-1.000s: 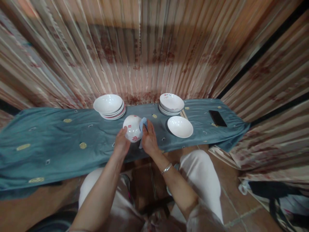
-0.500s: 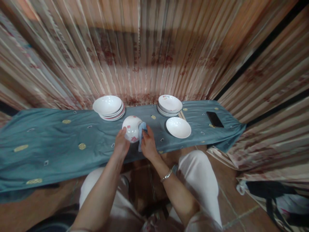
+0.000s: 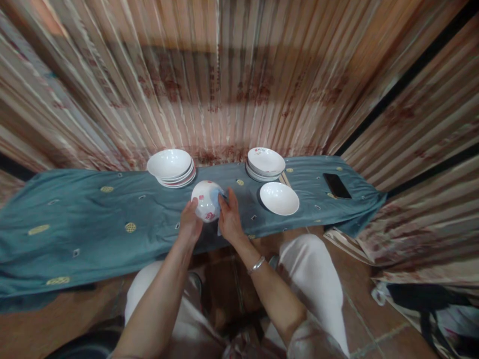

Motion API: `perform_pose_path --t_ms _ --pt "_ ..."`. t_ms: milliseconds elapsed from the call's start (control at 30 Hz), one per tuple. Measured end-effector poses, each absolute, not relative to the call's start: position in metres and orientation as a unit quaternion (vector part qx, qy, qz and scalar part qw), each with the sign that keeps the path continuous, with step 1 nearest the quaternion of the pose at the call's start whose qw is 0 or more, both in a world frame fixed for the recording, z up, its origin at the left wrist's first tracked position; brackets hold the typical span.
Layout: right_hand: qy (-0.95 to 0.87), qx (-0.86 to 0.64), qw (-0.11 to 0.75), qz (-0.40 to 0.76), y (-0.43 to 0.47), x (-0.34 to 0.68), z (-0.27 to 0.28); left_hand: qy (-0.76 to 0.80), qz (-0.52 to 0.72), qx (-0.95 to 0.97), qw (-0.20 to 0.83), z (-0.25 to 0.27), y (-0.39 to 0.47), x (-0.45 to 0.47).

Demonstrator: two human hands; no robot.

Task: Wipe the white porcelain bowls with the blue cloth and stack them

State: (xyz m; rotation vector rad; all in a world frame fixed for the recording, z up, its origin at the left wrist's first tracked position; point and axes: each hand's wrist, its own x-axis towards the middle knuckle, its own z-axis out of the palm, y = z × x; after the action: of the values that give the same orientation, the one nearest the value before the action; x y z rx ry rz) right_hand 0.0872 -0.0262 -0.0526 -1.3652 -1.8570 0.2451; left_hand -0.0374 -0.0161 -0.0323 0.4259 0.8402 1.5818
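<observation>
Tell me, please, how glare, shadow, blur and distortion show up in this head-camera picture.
In the head view, bright glints sit on the held bowl and the left stack's top bowl; in that same view, the floor between the knees is dark, the blue cloth at the right hand looks soft-edged, and the curtain folds fan outward, suggesting a wide lens.

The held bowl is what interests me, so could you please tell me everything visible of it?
The bowl is white, rounded and glossy, apparently ceramic, with a red square, a larger red pattern below and a red patch near the top. Its outer side faces the camera, hiding the inside. It is held over the teal tablecloth; contact with that cannot be judged. The left grip holds its left edge; the right grip has a blue cloth against its right side.
</observation>
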Motion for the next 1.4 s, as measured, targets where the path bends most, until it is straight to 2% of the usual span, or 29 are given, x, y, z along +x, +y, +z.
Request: perform_pose_path --t_ms 333,533,767,900,1000,1200,1400 --pt "-0.728 -0.573 0.369 0.072 -0.026 0.096 -0.051 0.36 0.691 0.17 0.603 -0.032 -0.015 -0.034" --pt "-0.717 -0.563 0.397 0.105 -0.042 0.095 -0.054 0.378 0.69 0.18 0.59 -0.033 -0.013 -0.035" --pt "-0.676 -0.539 0.458 0.208 -0.049 0.102 -0.049 0.389 0.684 0.223 0.576 -0.026 -0.017 -0.031" --pt "-0.673 -0.517 0.498 0.178 -0.051 0.097 -0.026 0.401 0.672 0.243 0.573 -0.022 -0.02 -0.027" --pt "-0.734 -0.471 0.473 0.124 -0.043 0.087 -0.009 0.407 0.673 0.267 0.556 -0.023 -0.021 -0.024" --pt "-0.831 -0.442 0.333 0.051 -0.008 0.072 0.005 0.403 0.691 0.286 0.528 -0.03 -0.017 -0.023" --pt "-0.817 -0.451 0.341 0.108 0.028 0.073 0.01 0.41 0.695 0.25 0.536 -0.028 -0.015 -0.021"
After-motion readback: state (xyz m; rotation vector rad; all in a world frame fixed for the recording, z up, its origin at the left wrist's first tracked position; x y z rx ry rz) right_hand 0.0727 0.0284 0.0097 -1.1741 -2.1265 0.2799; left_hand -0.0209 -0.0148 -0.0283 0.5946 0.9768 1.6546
